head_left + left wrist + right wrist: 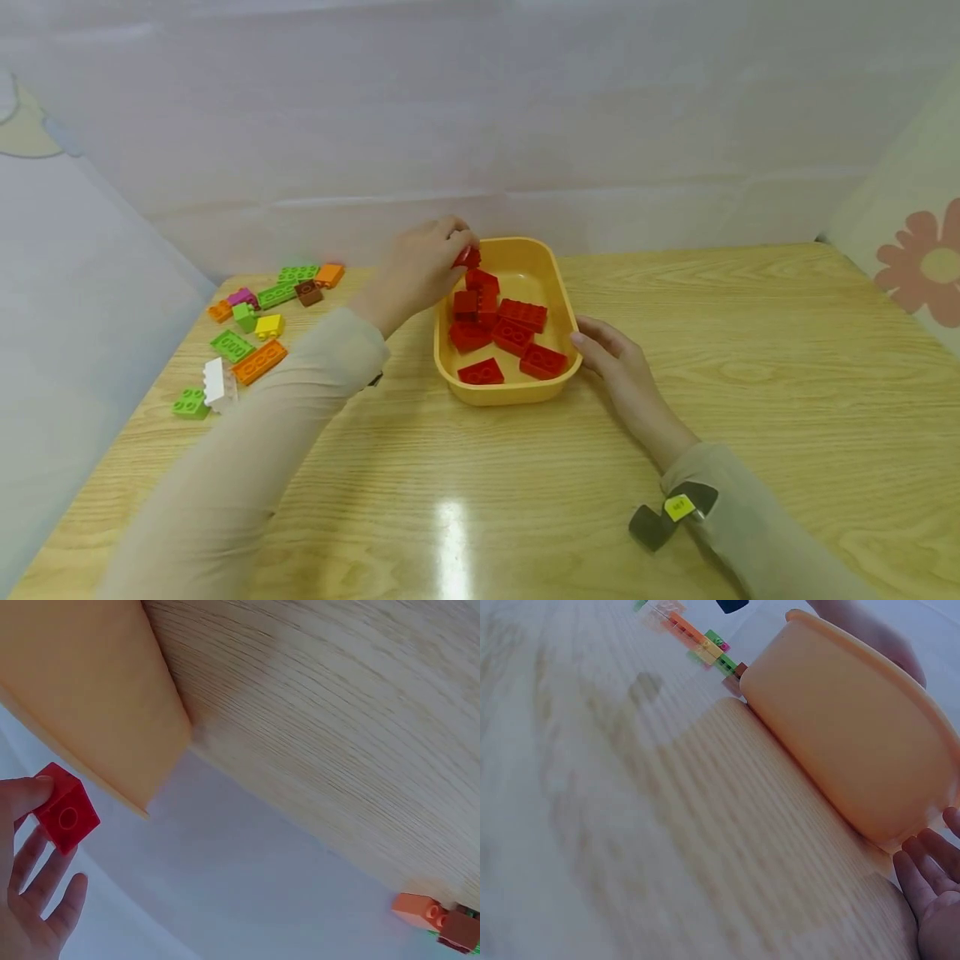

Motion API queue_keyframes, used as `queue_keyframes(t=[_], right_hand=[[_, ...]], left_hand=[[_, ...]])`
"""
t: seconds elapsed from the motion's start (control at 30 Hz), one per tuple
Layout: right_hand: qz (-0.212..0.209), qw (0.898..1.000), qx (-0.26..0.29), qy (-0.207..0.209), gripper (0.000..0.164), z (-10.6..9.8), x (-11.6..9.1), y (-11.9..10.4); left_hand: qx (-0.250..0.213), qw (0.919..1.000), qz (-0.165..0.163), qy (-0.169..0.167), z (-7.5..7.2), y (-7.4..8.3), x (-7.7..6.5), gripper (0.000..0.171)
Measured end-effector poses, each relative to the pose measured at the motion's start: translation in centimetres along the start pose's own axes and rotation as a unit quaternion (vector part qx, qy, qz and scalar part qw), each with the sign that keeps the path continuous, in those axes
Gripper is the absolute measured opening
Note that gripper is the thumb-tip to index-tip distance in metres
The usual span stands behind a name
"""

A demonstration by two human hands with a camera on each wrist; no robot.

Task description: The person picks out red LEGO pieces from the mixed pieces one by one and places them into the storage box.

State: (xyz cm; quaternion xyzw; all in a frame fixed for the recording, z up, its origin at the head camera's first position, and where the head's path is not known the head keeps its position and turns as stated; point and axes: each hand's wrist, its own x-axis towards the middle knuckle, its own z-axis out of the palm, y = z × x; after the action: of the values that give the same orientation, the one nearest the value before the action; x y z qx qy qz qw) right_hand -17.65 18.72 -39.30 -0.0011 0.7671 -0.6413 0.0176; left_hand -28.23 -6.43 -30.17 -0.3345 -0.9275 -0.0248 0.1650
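Observation:
My left hand (423, 262) is over the back left corner of a yellow plastic bin (444, 367). Between its thumb and fingers it pinches a red toy building brick (66, 814), whose hollow underside shows in the left wrist view. Several red bricks (522, 315) lie inside the bin, mostly toward its left and front. At the bin's right side, my right hand (618, 367) touches the outer wall with fairly straight fingers (922, 862), thumb close to the rim.
Left of the bin, a loose group of bricks lies on the wooden table (720, 333): green (233, 345), orange (259, 362), yellow (269, 327), white (217, 384), brown (308, 292) and pink. A pale covered wall (600, 125) rises behind the table.

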Motion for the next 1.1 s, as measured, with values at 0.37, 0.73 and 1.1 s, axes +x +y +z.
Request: queue_keyframes(t=[0.37, 0.73, 1.1], right_hand=[[0.001, 1.0, 0.01, -0.003, 0.064, 0.1, 0.0, -0.2], [0.0, 1.0, 0.01, -0.001, 0.062, 0.1, 0.0, -0.2], [0.0, 1.0, 0.01, -0.002, 0.063, 0.1, -0.1, -0.1]], left_hand=[[0.006, 0.9988, -0.01, -0.048, 0.9, 1.6, 1.5, 0.028], [0.034, 0.9935, 0.008, -0.109, 2.0, 2.3, 2.5, 0.034], [0.016, 0.9948, 0.022, -0.098, 2.5, 3.0, 2.4, 0.033]])
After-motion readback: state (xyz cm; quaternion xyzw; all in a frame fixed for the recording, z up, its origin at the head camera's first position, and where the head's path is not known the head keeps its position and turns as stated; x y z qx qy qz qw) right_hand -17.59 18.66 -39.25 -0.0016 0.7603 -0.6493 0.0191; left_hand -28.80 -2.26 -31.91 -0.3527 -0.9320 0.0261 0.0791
